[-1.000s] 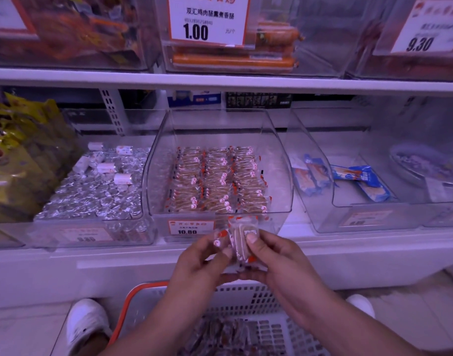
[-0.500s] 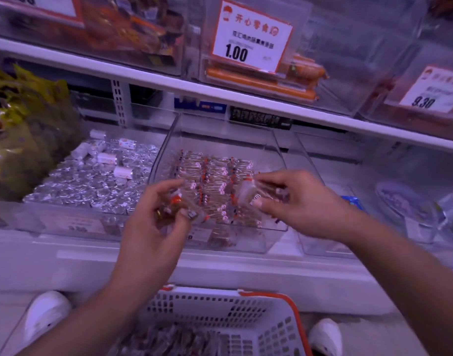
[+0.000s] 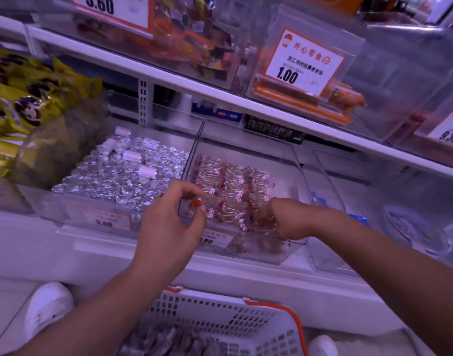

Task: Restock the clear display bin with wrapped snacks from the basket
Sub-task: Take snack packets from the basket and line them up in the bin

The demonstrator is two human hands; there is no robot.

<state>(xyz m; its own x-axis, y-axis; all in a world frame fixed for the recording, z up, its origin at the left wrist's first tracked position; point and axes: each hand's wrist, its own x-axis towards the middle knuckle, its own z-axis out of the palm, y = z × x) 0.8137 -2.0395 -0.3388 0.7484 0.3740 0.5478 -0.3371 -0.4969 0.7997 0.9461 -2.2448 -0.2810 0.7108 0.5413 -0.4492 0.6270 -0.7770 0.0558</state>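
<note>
Left hand: the left hand [image 3: 174, 222] pinches one wrapped snack [image 3: 207, 201] between thumb and fingertips, at the near-left corner of the clear bin [image 3: 301, 173], over its front rim.
Right hand: the right hand [image 3: 284, 219] has dropped into the bin's near-right part, fingers bent down onto the rows; whether it still holds a snack I cannot tell, its fingertips are hidden.
Change: half a second ago both hands held a snack above the bin; now the right one is down among the rows and the left has come closer to the rim.
Meaning: the right snack is likely being laid in place, and the left one probably goes next.
Bin: three rows of snacks [image 3: 235, 183] fill the middle; the back is bare.
Basket: the white basket [image 3: 220, 312] sits on the floor below, more snacks inside.
</note>
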